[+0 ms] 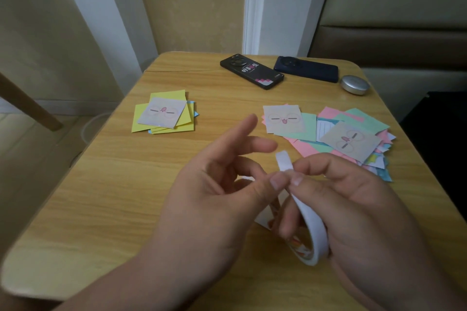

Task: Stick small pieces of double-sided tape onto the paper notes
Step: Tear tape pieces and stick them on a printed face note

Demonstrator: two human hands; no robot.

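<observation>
We see the left hand (214, 197) pinching the tape end (284, 161) at the thumb. Its index and middle fingers are splayed up and away, probably to keep clear of the glue. The right hand (353, 209) grips the tape roll (308, 242), fingers hooked through the core and thumb tip hard by the left thumb. We judge the roll is braced so a short piece can be torn off. The roll is held above the near worktop (126, 197), not yet on any note.

Counts:
- one roll
- two heaps of notes, both beyond the hands: a left stack (164, 115), mostly yellow, and a looser right pile (341, 134), pink and green
- three face cards showing
- two phones (252, 73) (307, 69) at the far edge
- one round silver case (353, 84), far right
</observation>
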